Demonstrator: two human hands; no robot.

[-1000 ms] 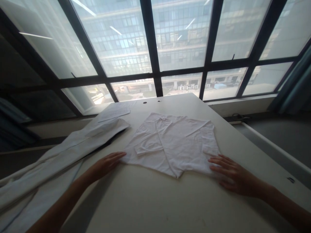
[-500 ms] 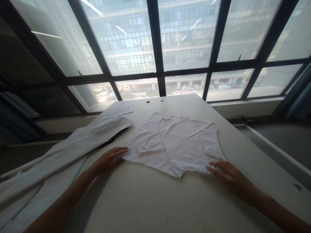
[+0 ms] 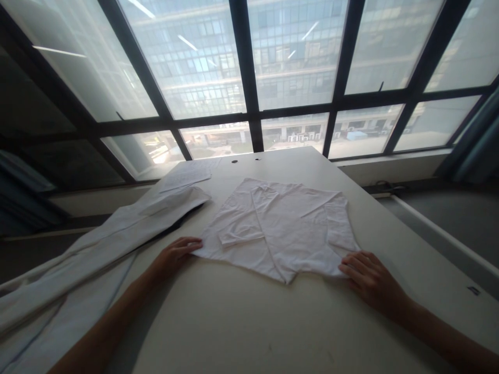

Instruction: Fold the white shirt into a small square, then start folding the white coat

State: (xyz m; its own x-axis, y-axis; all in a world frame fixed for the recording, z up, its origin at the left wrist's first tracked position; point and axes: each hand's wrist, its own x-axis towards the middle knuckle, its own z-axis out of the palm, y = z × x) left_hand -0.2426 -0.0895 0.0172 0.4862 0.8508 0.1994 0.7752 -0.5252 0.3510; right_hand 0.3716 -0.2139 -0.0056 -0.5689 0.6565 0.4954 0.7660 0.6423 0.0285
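Note:
A white garment [image 3: 300, 228] lies spread on the white table [image 3: 234, 322], its sleeves folded inward and its lower edge dipping to a point in the middle. At its left corner, my left hand [image 3: 180, 255] pinches the cloth between thumb and fingers. My right hand [image 3: 368, 275] is at the lower right corner, its fingers closed together on the fabric; the thumb is hidden.
More white cloth [image 3: 113, 244] is heaped along the table's left side, with something dark under its edge. Behind it lie paper sheets [image 3: 187, 175]. Tall windows [image 3: 292, 57] stand beyond the table, and a dark curtain [image 3: 473, 137] hangs at the right.
My right hand has moved slightly outward, and its fingers have closed on the garment's corner. My left fingers have drawn together at the left corner. The camera view has shifted slightly.

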